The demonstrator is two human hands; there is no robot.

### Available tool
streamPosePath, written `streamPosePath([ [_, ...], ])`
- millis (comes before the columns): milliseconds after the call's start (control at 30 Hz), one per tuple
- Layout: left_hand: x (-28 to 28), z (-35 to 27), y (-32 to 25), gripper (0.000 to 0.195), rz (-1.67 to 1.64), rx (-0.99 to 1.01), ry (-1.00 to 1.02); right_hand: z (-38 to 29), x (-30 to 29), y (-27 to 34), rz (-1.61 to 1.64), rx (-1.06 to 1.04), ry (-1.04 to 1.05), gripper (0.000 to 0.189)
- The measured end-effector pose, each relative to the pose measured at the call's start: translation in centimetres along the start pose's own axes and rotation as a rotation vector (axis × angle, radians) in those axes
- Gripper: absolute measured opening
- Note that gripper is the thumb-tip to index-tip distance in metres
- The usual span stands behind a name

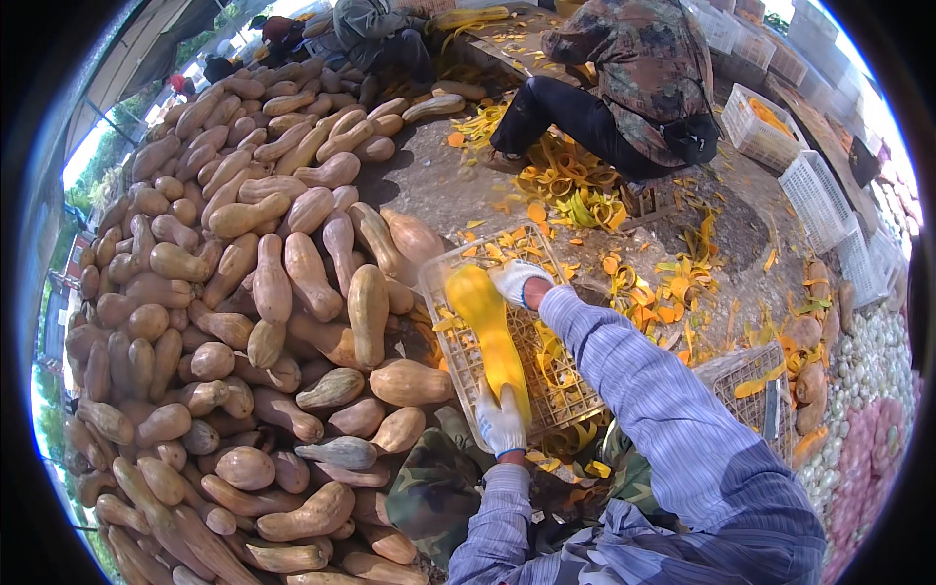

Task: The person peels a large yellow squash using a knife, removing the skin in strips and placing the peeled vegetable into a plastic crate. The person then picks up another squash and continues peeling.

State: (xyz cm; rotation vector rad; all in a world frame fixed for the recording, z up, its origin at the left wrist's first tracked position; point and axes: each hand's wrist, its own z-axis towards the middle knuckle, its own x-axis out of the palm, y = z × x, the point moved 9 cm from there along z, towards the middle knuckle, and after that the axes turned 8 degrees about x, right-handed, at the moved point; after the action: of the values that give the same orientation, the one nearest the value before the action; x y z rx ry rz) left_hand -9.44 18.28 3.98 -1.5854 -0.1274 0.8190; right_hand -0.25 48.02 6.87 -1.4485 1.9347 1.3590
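A peeled yellow squash (484,329) lies at a slant over a dirty plastic lattice crate (468,395) in front of me. My left hand (503,423), in a white knit glove, grips the squash's near end with its fingers spread along the sides. At the far end, my right hand (516,282), also gloved, is curled against the squash's right side. Its fingertips are hidden, so I cannot tell whether it holds a tool. Strips of orange peel (548,351) lie on and in the crate lattice.
Unpeeled squashes (292,285) are heaped high on the left. Peel scraps (643,292) litter the ground. A person in a camouflage jacket (643,66) sits ahead, and others work farther back. White crates (815,186) line the right, near another crate (746,380) bearing a grey, blade-like thing (772,409).
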Motion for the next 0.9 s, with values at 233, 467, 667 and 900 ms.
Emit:
streamPosePath([
  [233,-0.3,-0.6,2.4,0.053,0.046,-0.081,-0.024,-2.9,1.9,0.7,-0.026,0.039,0.148,0.062],
  [467,-0.6,-0.7,4.3,0.046,0.064,-0.057,-0.11,-19.6,13.6,-6.2,-0.013,0.145,0.244,0.067],
  [667,-1.4,-0.7,3.4,0.049,0.004,-0.045,-0.109,-32.7,19.4,-10.7,0.032,0.291,0.316,0.074],
  [900,-2.4,-0.9,2.4,0.047,-0.012,-0.05,-0.119,-18.1,2.4,-2.8,0.086,0.226,0.062,0.069],
])
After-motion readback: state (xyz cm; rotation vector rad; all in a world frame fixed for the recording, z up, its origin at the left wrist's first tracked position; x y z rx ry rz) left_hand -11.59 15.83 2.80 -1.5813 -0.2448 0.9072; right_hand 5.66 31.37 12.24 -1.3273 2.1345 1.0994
